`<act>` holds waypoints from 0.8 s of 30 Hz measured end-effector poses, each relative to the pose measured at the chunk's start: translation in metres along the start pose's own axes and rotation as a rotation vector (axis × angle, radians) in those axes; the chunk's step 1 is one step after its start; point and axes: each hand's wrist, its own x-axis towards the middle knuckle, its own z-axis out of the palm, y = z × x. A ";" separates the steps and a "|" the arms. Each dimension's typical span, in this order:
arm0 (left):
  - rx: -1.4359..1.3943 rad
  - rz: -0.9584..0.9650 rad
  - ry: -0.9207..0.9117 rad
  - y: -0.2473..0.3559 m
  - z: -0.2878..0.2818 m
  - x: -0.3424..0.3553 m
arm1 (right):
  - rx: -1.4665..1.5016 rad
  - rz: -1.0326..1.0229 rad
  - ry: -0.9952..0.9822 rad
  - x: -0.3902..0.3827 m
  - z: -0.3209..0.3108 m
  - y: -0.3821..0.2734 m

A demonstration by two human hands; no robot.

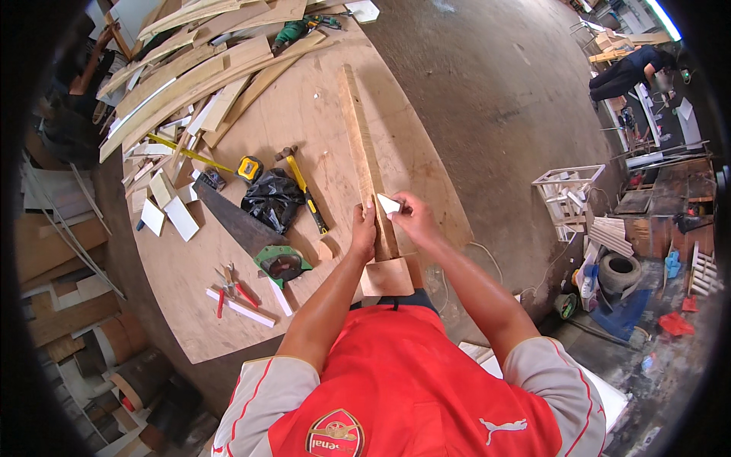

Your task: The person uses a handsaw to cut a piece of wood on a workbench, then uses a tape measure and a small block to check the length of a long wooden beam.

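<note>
A long, narrow wooden beam (362, 145) stretches away from my body over the workbench. Its near end meets a short wooden block (387, 279) close to my waist; whether the two are joined I cannot tell. My left hand (364, 231) is closed around the beam's left side near that end. Pinched in my right hand (416, 218) is a small, white-faced, roughly triangular piece (389, 204), held against or just above the beam's right side. To the left of the beam lie a yellow-and-black hammer (307, 192) and a small wood offcut (327, 248).
On the plywood workbench (190, 305) lie a handsaw (236, 217), black plastic bag (272, 199), tape measure (249, 168) and red-handled pliers (231, 289). Planks (205, 84) pile up far left beside a green power drill (292, 32). Another person (632, 72) bends over at far right.
</note>
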 end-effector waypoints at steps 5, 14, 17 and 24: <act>0.050 0.199 0.043 0.031 0.008 -0.011 | 0.004 -0.041 -0.090 -0.003 -0.014 -0.049; 0.107 0.590 -0.099 0.083 0.034 -0.039 | 0.236 -0.169 0.145 -0.020 -0.024 -0.082; 0.155 0.588 -0.217 0.096 0.040 -0.060 | 0.395 -0.085 0.220 -0.038 -0.036 -0.119; 0.321 0.669 -0.278 0.105 0.058 -0.118 | 0.395 0.018 0.255 -0.073 -0.052 -0.132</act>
